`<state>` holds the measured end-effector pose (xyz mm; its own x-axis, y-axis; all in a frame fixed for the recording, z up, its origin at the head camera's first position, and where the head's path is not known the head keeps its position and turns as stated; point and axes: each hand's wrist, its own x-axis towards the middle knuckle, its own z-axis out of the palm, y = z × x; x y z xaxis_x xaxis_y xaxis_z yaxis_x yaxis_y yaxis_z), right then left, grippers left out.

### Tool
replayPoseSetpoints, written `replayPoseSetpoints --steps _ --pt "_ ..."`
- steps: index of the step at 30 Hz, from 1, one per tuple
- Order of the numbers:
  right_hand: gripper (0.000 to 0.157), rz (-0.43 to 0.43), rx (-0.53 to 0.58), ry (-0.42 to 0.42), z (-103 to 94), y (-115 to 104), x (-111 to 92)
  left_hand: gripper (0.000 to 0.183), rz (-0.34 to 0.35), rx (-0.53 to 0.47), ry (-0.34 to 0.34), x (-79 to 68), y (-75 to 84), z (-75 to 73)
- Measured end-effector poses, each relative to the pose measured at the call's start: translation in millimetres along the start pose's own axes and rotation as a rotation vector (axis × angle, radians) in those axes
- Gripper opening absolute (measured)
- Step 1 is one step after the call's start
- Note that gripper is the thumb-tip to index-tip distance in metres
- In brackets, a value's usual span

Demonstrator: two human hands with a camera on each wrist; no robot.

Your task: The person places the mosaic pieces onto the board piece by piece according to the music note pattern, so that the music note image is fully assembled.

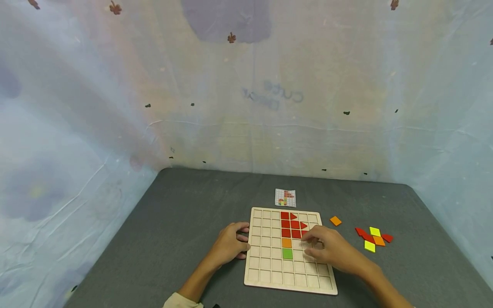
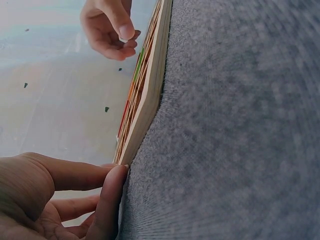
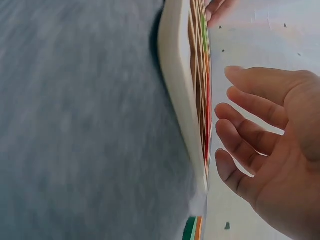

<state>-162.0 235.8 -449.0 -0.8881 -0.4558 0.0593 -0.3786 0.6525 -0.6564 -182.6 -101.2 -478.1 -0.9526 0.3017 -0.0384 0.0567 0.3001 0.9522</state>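
Observation:
A wooden grid board [image 1: 265, 276] lies on the dark table, red squares [image 1: 286, 233] and red triangles [image 1: 304, 225] set in its upper cells. Below them in one column sit an orange square [image 1: 286, 243] and a green square [image 1: 287, 253]. My left hand [image 1: 230, 244] holds the board's left edge; the left wrist view shows thumb and index finger [image 2: 75, 175] pinching it. Over the board's right half hovers my right hand [image 1: 329, 248], fingers loosely bent. Nothing shows between those fingers in the right wrist view, where the hand [image 3: 270, 135] is apart from the board.
Behind the board lies a small printed pattern card [image 1: 285, 198]. A loose orange tile [image 1: 336, 220] is off its right edge. Farther right is a group of red, yellow and orange tiles [image 1: 369, 246]. A pale patterned cloth [image 1: 250, 107] hangs around the table's back and sides.

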Motion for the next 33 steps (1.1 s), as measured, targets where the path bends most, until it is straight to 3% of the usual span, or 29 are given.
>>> replayPoseSetpoints --steps 12,18,33 --pt "0.037 0.107 -0.137 0.155 -23.7 23.0 -12.5 0.065 -0.014 0.023 0.014 1.2 -0.2 0.5" --pt "0.050 0.113 -0.207 0.229 -34.2 34.4 -15.4 0.065 -0.008 0.011 0.018 1.0 -0.1 -0.1" --pt "0.075 0.205 -0.199 0.147 -51.4 62.9 -7.8 0.066 -0.010 0.008 0.007 0.8 -0.7 0.1"
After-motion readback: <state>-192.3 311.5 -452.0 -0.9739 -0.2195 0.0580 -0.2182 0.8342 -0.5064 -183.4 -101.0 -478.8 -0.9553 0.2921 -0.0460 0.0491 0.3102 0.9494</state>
